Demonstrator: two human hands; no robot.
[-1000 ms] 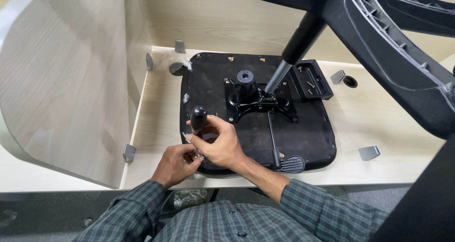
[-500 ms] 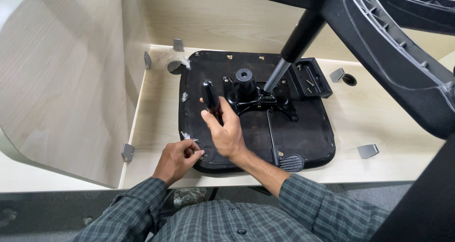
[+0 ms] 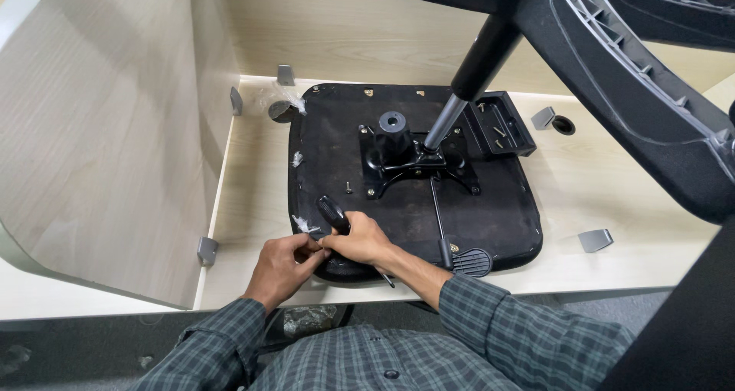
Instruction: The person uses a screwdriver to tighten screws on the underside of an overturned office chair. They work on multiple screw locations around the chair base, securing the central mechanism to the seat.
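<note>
Pale wood-grain panels wall in a light bench (image 3: pixel 253 207), and on it lies an upturned black chair seat (image 3: pixel 490 215), its underside facing up.

At the seat's near left corner the right hand (image 3: pixel 364 242) is clenched around a black-handled screwdriver (image 3: pixel 334 215); the handle tilts up and away to the left, and a thin shaft shows below the wrist, past the seat's near edge. The left hand (image 3: pixel 282 265) sits just beside it, touching the right hand, its fingers (image 3: pixel 310 247) pinched at the seat's edge (whether they hold anything small there, I cannot tell). A white scrap of plastic wrap (image 3: pixel 305 224) clings to the seat next to the handle.

Further in, a black metal mounting plate (image 3: pixel 413 161) is fixed at the seat's middle, with a short black socket (image 3: pixel 393 123) standing upright on it. A thin lever rod (image 3: pixel 436 215) runs from the plate toward the near edge and ends by an oval black paddle (image 3: pixel 471 262). A small black tray with loose screws (image 3: pixel 501 127) rests at the far right of the seat.

Above, a chair base (image 3: pixel 635 77) with its gas cylinder (image 3: pixel 475 73) leans over the seat, the cylinder's tip reaching down to the plate. Grey brackets (image 3: pixel 596 240) sit about the bench. Both sleeves are dark green plaid.
</note>
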